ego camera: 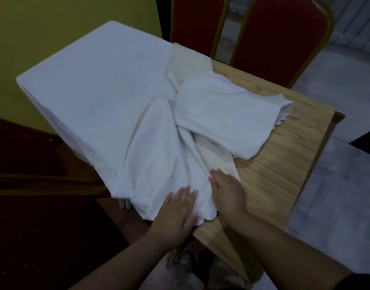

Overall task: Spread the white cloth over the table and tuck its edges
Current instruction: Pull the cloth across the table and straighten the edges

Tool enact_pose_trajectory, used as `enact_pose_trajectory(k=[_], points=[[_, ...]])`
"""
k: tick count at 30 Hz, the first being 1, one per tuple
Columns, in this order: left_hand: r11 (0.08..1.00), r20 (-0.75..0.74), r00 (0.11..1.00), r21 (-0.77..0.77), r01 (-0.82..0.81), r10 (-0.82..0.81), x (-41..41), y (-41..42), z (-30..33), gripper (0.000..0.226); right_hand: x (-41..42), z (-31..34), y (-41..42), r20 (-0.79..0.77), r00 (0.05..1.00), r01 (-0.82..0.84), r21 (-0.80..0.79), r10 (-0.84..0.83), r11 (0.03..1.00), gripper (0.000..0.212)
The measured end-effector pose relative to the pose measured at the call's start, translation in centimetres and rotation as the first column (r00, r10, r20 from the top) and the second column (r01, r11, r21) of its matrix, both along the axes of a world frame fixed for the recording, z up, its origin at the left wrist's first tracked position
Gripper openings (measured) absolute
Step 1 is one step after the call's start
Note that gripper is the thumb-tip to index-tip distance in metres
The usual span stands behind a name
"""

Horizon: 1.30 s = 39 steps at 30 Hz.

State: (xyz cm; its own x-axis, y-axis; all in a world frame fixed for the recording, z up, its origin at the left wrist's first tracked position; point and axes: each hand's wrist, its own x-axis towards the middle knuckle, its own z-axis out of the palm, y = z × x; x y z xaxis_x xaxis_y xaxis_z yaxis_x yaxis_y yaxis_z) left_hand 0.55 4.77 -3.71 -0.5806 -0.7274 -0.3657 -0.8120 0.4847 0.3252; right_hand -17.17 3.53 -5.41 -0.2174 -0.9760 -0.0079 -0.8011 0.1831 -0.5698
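Note:
The white cloth (100,84) lies flat over the far left part of the wooden table (280,164) and hangs over its left side. Toward the right it is bunched, with a folded-back flap (225,118) lying on top. A cream under-layer (190,59) shows beneath it. My left hand (177,214) rests palm down on the cloth's near scalloped edge, fingers together and flat. My right hand (225,191) lies beside it on a cloth fold, fingers curled into the fabric. Whether it pinches the cloth is unclear.
Two red chairs with gold frames (280,38) stand behind the table's far side. A yellow-green wall (54,28) is at the left. Dark red carpet (44,237) covers the floor at the left, and pale grey flooring (343,174) lies at the right. The table's right half shows bare wood.

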Motion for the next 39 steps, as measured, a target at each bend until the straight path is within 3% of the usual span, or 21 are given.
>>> enact_pose_trajectory(k=[3,6,8,11,13,15,17,19,21,23,24,27,28,31,33,34,35,37,39], points=[[0.987,-0.061,0.989,-0.083,-0.136,0.131,0.0,-0.6,0.7,0.083,-0.3,0.8,2.9,-0.066,0.998,-0.025,-0.133,0.016,0.991,0.024],[0.941,-0.185,0.948,-0.175,-0.291,0.259,-1.2,-2.7,2.4,0.080,-0.8,1.6,5.9,-0.136,0.991,-0.005,-0.169,-0.018,0.986,0.030],[0.922,-0.273,0.898,-0.084,-0.379,0.344,-2.6,-4.6,3.4,0.079,-1.2,2.0,7.7,-0.208,0.978,-0.029,-0.226,-0.019,0.974,0.032],[0.856,-0.403,0.758,0.302,-0.419,0.513,-5.6,-5.7,4.9,0.096,-1.4,2.2,10.3,-0.341,0.939,-0.170,-0.382,0.033,0.908,0.039],[0.765,-0.343,0.712,0.486,-0.423,0.612,-7.6,-5.1,5.0,0.106,-0.7,2.5,11.8,-0.341,0.938,-0.215,-0.428,0.063,0.878,0.035],[0.752,-0.240,0.754,0.471,-0.460,0.612,-8.2,-4.4,4.0,0.100,0.4,2.2,12.8,-0.362,0.928,-0.232,-0.392,0.083,0.890,0.025],[0.781,-0.181,0.788,0.381,-0.496,0.589,-7.3,-4.1,3.0,0.076,1.8,1.4,13.6,-0.393,0.912,-0.238,-0.269,0.119,0.933,0.021],[0.773,-0.200,0.767,0.366,-0.519,0.610,-5.6,-3.9,2.5,0.051,2.8,0.8,14.3,-0.337,0.921,-0.255,-0.136,0.198,0.957,0.021],[0.721,-0.225,0.711,0.440,-0.536,0.666,-3.8,-3.7,2.4,0.039,3.3,1.4,14.4,-0.125,0.972,-0.209,-0.053,0.202,0.976,0.034],[0.675,-0.243,0.663,0.510,-0.534,0.708,-2.1,-3.4,2.6,0.037,3.1,2.6,13.8,0.125,0.992,0.014,-0.025,-0.011,1.000,0.044],[0.659,-0.244,0.650,0.536,-0.528,0.720,-1.3,-3.2,2.7,0.038,2.8,3.4,13.1,0.201,0.969,0.149,-0.008,-0.144,0.989,0.039],[0.650,-0.232,0.673,0.596,-0.471,0.702,0.3,-1.8,3.0,0.040,1.4,5.7,9.4,0.391,0.803,0.474,0.038,-0.450,0.880,0.022],[0.649,-0.237,0.684,0.621,-0.439,0.690,0.7,-1.2,3.1,0.039,1.0,6.5,7.9,0.466,0.735,0.496,0.126,-0.493,0.859,0.031],[0.672,-0.279,0.712,0.651,-0.353,0.645,1.3,0.6,3.2,0.033,1.4,7.6,3.8,0.560,0.568,0.388,0.464,-0.603,0.797,0.086],[0.691,-0.292,0.729,0.644,-0.328,0.619,1.5,1.3,3.1,0.026,2.1,6.8,2.1,0.542,0.547,0.331,0.561,-0.638,0.759,0.102],[0.691,-0.288,0.734,0.646,-0.325,0.615,1.6,1.6,3.0,0.025,2.7,6.3,1.7,0.518,0.587,0.316,0.561,-0.622,0.765,0.103],[0.686,-0.280,0.738,0.652,-0.323,0.614,1.7,1.7,2.9,0.025,3.1,5.7,1.6,0.484,0.659,0.295,0.538,-0.576,0.790,0.097],[0.671,-0.271,0.743,0.675,-0.307,0.612,1.9,1.7,2.9,0.028,3.4,4.9,2.0,0.411,0.785,0.258,0.462,-0.463,0.849,0.060],[0.670,-0.285,0.747,0.690,-0.275,0.600,1.8,1.6,3.0,0.030,3.1,4.8,3.0,0.389,0.827,0.251,0.392,-0.407,0.885,0.037]])
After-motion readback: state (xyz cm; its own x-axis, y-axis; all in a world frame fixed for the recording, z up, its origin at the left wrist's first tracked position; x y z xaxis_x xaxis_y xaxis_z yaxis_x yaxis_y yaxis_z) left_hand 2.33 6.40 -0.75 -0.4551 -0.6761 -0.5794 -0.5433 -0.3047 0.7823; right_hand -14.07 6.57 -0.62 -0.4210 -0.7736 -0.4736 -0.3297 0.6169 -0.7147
